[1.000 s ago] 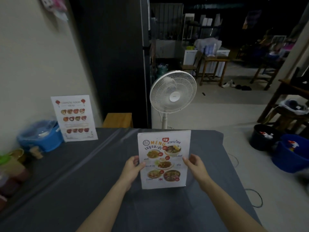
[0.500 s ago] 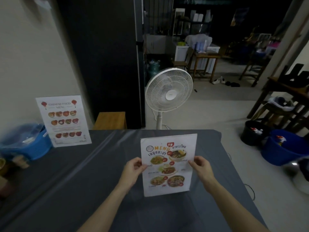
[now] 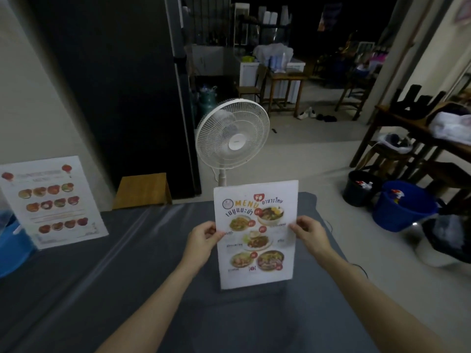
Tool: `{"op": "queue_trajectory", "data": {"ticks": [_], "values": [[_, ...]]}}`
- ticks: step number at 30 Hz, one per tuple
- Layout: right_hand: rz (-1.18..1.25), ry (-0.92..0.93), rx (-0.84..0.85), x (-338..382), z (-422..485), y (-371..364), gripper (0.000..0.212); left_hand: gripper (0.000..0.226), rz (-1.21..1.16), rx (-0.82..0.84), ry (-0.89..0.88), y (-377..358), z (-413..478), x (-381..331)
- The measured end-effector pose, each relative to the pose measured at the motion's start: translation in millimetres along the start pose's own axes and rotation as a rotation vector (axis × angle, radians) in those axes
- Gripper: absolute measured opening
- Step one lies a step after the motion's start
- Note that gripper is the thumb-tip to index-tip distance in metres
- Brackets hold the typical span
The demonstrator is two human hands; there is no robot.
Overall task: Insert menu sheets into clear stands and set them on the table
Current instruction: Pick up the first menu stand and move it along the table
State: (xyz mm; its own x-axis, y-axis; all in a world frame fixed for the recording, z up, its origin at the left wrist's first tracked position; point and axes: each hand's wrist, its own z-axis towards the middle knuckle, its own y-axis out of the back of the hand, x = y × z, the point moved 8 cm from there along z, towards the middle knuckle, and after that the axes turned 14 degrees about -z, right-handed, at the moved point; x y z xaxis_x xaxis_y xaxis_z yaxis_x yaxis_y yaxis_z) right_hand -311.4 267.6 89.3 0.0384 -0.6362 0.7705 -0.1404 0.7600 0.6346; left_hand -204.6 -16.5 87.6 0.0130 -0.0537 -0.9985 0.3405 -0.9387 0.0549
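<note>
A menu stand with a Thai food menu sheet [image 3: 256, 234] is upright over the grey-clothed table [image 3: 114, 276], a little right of centre. My left hand [image 3: 202, 239] pinches its left edge and my right hand [image 3: 307, 234] pinches its right edge. Its clear base is faintly visible at the cloth; whether it touches I cannot tell. A second stand with a Chinese food menu [image 3: 52, 201] stands at the table's far left, against the wall.
A white pedestal fan [image 3: 233, 141] stands just beyond the table's far edge. A wooden stool [image 3: 142, 191] is left of it. A blue tub [image 3: 12, 244] sits at the table's left edge. Blue and black buckets [image 3: 402, 208] stand on the floor to the right.
The view has swung to the right, so the Chinese menu stand now lies nearer the left edge. The held menu stand sits slightly lower and further right.
</note>
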Motion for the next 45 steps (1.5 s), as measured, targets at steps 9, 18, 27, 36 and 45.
{"op": "queue_trajectory", "data": {"ticks": [9,18,27,36,45], "values": [[0.014,0.039,-0.019,-14,94,51,0.016,0.013,0.038,-0.003,-0.018,-73,86,-19],[0.078,0.039,-0.029,-38,190,76,0.01,0.004,0.06,-0.004,-0.018,-135,178,-14],[0.08,-0.006,-0.08,-60,243,72,0.013,0.01,0.069,-0.078,0.018,-156,227,9],[0.107,-0.07,-0.086,-79,259,65,0.015,0.004,0.046,-0.069,-0.006,-166,233,23],[0.104,-0.081,-0.079,-81,256,64,0.02,0.013,0.038,-0.053,-0.004,-166,232,27]]}}
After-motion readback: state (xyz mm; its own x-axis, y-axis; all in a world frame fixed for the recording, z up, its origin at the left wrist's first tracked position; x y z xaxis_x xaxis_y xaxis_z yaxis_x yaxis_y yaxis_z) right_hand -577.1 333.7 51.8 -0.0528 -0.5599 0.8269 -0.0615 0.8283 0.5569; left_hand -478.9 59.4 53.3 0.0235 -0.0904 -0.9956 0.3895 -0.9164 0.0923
